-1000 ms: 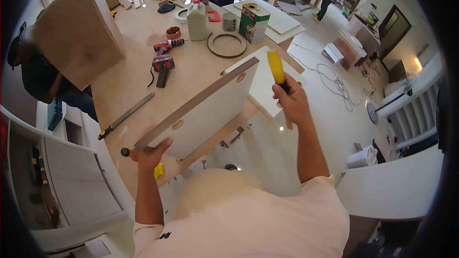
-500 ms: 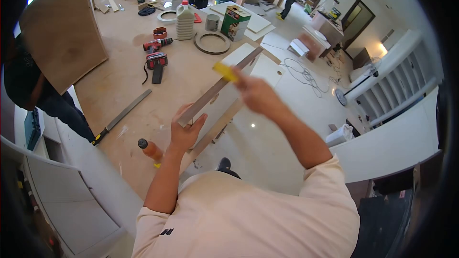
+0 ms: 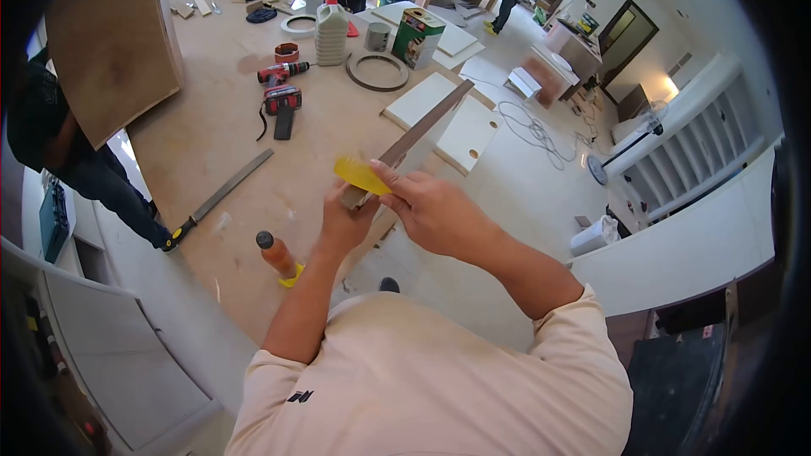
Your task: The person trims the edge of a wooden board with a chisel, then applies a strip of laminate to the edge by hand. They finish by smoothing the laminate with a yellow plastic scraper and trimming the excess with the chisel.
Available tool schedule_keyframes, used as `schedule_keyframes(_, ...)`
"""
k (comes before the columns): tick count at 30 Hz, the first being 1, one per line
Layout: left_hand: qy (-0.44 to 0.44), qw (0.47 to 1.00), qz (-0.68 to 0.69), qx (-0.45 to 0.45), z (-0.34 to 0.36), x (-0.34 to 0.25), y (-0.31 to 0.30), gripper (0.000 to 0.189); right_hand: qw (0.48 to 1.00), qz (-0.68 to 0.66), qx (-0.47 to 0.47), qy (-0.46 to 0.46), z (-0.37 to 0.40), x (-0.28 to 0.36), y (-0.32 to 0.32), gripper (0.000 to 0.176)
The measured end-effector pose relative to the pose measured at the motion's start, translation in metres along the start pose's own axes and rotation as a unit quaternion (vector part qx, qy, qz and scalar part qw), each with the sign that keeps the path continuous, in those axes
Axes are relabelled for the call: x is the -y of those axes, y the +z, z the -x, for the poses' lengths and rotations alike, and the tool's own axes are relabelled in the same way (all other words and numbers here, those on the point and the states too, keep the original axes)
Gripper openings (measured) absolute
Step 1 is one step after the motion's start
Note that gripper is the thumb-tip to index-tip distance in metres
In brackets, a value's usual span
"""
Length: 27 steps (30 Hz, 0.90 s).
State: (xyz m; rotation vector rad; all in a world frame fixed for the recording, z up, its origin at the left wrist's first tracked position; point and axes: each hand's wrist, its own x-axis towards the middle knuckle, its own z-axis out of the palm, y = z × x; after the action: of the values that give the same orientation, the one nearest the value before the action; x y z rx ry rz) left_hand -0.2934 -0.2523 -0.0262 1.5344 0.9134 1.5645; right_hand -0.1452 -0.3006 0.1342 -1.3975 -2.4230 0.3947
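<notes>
A long narrow panel (image 3: 429, 120) with a brown edge facing up slants away from me over the workbench's right side. My left hand (image 3: 343, 226) is closed around its near end. Between the thumb and fingers of my right hand (image 3: 443, 213) is a flat yellow scraper (image 3: 361, 176), set across the brown edge close to my left hand. Whether it presses on the edge cannot be made out. Left of my left wrist, an orange bottle with a black cap (image 3: 277, 255) stands on the workbench, a yellow piece (image 3: 291, 276) at its base.
White panels (image 3: 467, 137) lie beyond my hands. On the workbench (image 3: 211, 122) are a red drill (image 3: 283, 73), another red-black tool (image 3: 283, 103), a long-bladed tool (image 3: 230, 189), a banding roll (image 3: 378, 72), a white jug (image 3: 332, 34) and a green can (image 3: 418, 38). People stand farther off.
My right hand has brought the yellow scraper back along the brown edge toward me, from the panel's middle to its near end. The left hand still grips that end.
</notes>
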Motion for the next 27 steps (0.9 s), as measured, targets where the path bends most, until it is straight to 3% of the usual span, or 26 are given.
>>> schedule_keyframes(4,0.0,0.999,-0.037,0.011,0.005,-0.006,-0.002,0.032,0.996,0.053,0.072,-0.003,0.005,0.01,-0.01,0.047)
schedule_keyframes(7,-0.027,0.998,-0.058,0.02,0.004,-0.014,0.001,0.03,0.995,0.051,0.062,0.054,-0.003,-0.006,-0.013,0.047)
schedule_keyframes(10,-0.015,0.996,-0.084,0.016,0.002,-0.027,0.006,0.03,0.991,0.086,-0.047,0.092,-0.022,-0.087,-0.013,0.05)
schedule_keyframes(14,0.004,0.994,-0.106,0.018,0.003,-0.029,0.007,0.029,0.962,0.144,-0.034,0.231,-0.057,-0.171,-0.061,0.047)
schedule_keyframes(17,-0.024,0.995,-0.094,0.012,0.001,-0.035,0.011,0.029,0.961,0.155,-0.107,0.202,-0.082,-0.235,-0.068,0.047)
schedule_keyframes(19,-0.062,0.995,-0.081,0.005,0.005,-0.036,0.007,0.028,0.963,0.146,-0.119,0.194,-0.093,-0.232,-0.067,0.048)
schedule_keyframes(21,-0.105,0.993,-0.059,-0.006,0.006,-0.027,0.006,0.028,0.976,0.109,-0.04,0.186,-0.09,-0.215,-0.055,0.053)
schedule_keyframes(22,-0.083,0.994,-0.072,0.001,0.005,-0.027,0.007,0.027,0.987,0.103,-0.021,0.122,-0.079,-0.187,-0.047,0.058)
schedule_keyframes(25,-0.048,0.993,-0.111,0.011,0.003,-0.029,0.01,0.027,0.988,0.074,0.039,0.128,-0.044,-0.114,-0.051,0.054)
schedule_keyframes(26,-0.055,0.991,-0.125,0.01,0.002,-0.034,0.012,0.026,0.988,0.051,0.067,0.129,-0.038,-0.107,-0.049,0.053)
schedule_keyframes(27,-0.065,0.988,-0.14,0.01,0.008,-0.037,0.011,0.026,0.986,0.046,0.025,0.157,-0.05,-0.139,-0.044,0.048)
